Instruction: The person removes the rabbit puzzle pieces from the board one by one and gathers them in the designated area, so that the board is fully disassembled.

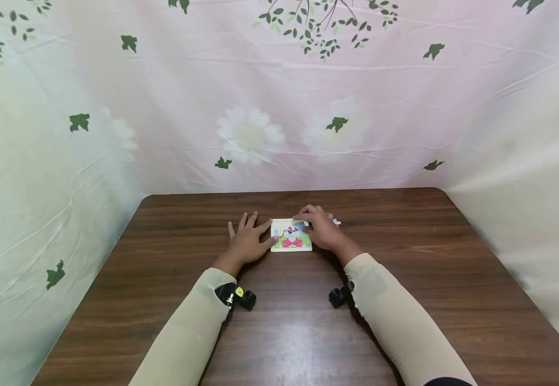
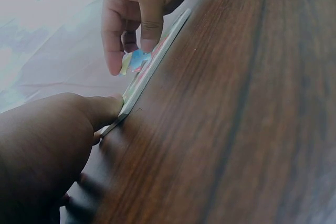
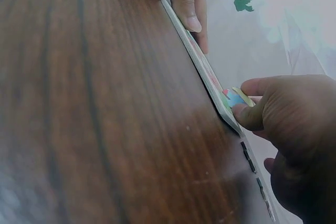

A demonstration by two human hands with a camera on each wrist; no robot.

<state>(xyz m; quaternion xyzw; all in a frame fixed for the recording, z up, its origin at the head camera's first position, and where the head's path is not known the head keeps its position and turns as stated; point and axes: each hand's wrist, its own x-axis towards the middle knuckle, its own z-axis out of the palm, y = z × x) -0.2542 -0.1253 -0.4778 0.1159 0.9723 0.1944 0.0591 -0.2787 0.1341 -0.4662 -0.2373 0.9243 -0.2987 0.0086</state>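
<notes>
A small jigsaw puzzle (image 1: 291,242) in a white frame, with a cartoon figure in pink, lies flat near the table's far edge. My left hand (image 1: 248,242) is spread beside it, thumb on the frame's left side. Between thumb and fingertips, my right hand (image 1: 325,230) pinches a blue and yellow puzzle piece (image 3: 239,97), tilted over the puzzle's upper right part. The left wrist view also shows this piece (image 2: 137,60) just above the board. My right hand hides that corner in the head view.
Loose puzzle pieces (image 3: 248,157) lie flat on the brown wooden table (image 1: 289,300) just right of the frame; one piece (image 1: 337,222) pokes out past my right hand. A printed cloth (image 1: 284,107) hangs behind the table and along both sides.
</notes>
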